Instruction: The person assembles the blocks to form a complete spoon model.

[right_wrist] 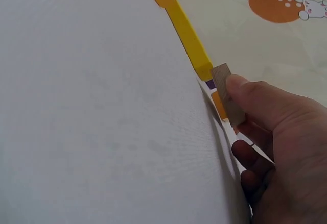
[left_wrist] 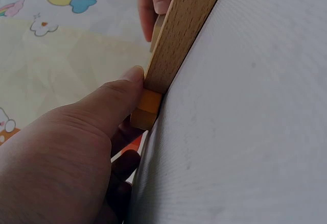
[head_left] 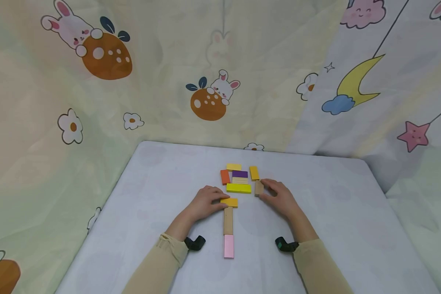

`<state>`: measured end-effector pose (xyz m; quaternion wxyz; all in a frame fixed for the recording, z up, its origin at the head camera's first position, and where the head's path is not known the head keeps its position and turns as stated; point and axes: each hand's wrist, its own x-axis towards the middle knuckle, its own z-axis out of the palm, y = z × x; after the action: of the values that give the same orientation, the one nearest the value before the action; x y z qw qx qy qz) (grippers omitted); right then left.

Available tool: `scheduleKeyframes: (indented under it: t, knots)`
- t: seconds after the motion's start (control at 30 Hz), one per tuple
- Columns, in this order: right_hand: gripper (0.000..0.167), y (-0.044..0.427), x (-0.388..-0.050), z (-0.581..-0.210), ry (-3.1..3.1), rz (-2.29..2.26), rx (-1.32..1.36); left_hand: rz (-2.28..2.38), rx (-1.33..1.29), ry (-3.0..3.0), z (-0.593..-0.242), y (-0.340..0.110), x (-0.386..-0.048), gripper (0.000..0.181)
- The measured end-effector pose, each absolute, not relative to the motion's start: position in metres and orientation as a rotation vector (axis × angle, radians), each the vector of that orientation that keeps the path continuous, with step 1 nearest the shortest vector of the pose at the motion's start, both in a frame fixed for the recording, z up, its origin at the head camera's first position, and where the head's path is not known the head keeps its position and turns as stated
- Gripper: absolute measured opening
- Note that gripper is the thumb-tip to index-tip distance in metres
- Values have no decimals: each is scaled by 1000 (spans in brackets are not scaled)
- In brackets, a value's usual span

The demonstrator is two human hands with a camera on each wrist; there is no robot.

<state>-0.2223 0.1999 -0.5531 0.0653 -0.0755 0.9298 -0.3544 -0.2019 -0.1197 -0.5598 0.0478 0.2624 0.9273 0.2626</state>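
Note:
In the head view my left hand (head_left: 207, 203) pinches the left end of an orange-yellow block (head_left: 233, 202), thumb at its near side. That block lies crosswise at the far end of a plain wooden block (head_left: 228, 220), and a pink block (head_left: 229, 246) continues the line toward me. My right hand (head_left: 279, 197) holds a small wooden block (head_left: 258, 188) between thumb and fingers. In the right wrist view this wooden block (right_wrist: 228, 95) appears tilted, with the thumb on its face. Beyond it lies a yellow-orange block (head_left: 254, 173).
Between the hands, farther back, a bright yellow block (head_left: 239, 188), a purple block (head_left: 240, 174), a pale striped block (head_left: 240, 180), an orange-red block (head_left: 225, 177) and a light yellow block (head_left: 234, 167) lie grouped. A white cloth covers the table (head_left: 150, 171); a printed curtain (head_left: 161, 81) hangs behind.

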Motion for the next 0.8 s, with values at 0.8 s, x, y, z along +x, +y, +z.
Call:
scheduleKeyframes:
  t: [0.8]
  knots:
    - [57, 163, -131, -540, 2743, -1188, -671, 755, 781, 2843, -564, -119, -204, 41]
